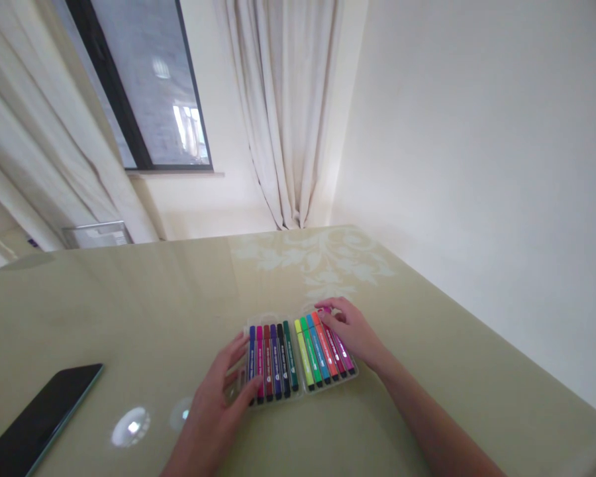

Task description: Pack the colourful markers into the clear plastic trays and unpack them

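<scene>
A clear plastic marker case (302, 392) lies opened flat on the table, with a row of markers in each half. The left half holds dark blue, pink, brown, purple, black and dark green markers (279, 361). In the right half are yellow, green, blue, orange, dark red and magenta markers (322, 351). My left hand (218, 391) grips the case's left side, thumb at the lower corner and fingers along the outer edge. At the upper right, my right hand (352, 328) has thumb and fingers closed around the top of the magenta marker (346, 358), partly hiding its end.
The glossy, pale green table (153, 318) has a white floral pattern at the far right. A dark tablet or phone (40, 417) lies at the left front. A white wall (487, 165) runs along the right edge; curtains (288, 112) and a window (149, 79) are behind.
</scene>
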A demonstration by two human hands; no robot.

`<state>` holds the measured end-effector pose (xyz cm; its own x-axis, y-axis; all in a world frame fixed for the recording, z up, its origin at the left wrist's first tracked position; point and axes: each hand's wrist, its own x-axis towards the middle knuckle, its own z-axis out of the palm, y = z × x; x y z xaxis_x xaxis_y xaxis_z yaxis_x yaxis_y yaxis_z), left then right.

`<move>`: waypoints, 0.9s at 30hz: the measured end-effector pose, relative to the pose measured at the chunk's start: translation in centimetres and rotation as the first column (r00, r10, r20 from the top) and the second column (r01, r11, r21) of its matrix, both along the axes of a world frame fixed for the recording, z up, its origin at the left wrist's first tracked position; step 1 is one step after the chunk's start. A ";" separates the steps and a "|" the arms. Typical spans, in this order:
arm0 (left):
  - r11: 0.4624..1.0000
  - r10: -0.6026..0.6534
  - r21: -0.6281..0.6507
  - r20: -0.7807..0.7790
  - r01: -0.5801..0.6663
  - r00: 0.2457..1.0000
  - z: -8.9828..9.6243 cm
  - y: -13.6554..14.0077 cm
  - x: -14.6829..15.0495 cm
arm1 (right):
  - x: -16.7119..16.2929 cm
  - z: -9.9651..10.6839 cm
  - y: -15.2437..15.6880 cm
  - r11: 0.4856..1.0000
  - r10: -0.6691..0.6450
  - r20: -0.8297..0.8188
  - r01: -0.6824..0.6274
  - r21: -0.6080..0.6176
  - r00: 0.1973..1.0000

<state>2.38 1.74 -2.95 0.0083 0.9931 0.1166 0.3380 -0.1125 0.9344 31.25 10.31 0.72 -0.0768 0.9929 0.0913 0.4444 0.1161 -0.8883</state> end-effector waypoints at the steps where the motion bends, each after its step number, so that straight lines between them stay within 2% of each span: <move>1: 1.000 0.016 -0.028 0.084 -0.014 0.996 0.0 0.1 0.0 | 0.0 0.0 0.0 1.000 0.013 0.053 -0.014 0.011 0.999; 4: 0.995 0.015 -0.095 0.251 0.009 0.968 -0.1 0.4 0.0 | 0.0 0.3 -0.1 0.999 0.047 0.162 -0.050 0.015 0.986; 6: 0.990 -0.016 -0.130 0.296 0.057 0.955 0.0 0.4 0.0 | -0.2 0.6 -0.3 0.997 0.066 0.171 -0.070 0.015 0.983; 10: 0.975 -0.026 -0.199 0.321 0.095 0.947 0.7 0.0 0.3 | -0.9 1.5 -0.9 0.997 0.077 -0.037 -0.077 0.005 0.996; 14: 0.982 -0.022 -0.162 0.396 0.094 0.918 0.9 -0.1 0.5 | -1.7 2.1 -1.8 0.996 0.090 -0.197 -0.086 0.027 0.976; 19: 0.991 0.014 -0.128 0.414 0.043 0.910 0.6 0.1 0.0 | -2.5 2.3 -2.7 0.989 0.126 -0.212 -0.105 0.104 0.969; 23: 0.991 0.023 -0.131 0.390 0.031 0.921 0.8 0.3 -0.3 | -2.6 2.4 -3.0 0.979 0.077 -0.160 -0.043 0.201 0.984; 27: 0.989 0.002 -0.137 0.401 0.058 0.916 1.4 0.2 0.0 | -2.9 2.3 -3.0 0.986 0.048 -0.235 -0.008 0.168 0.971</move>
<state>2.43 1.96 -1.52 0.0189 0.9995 -0.0271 -0.0676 0.0283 0.9973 28.31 7.28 2.98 -0.0603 0.9602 0.2726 0.2176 0.2792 -0.9353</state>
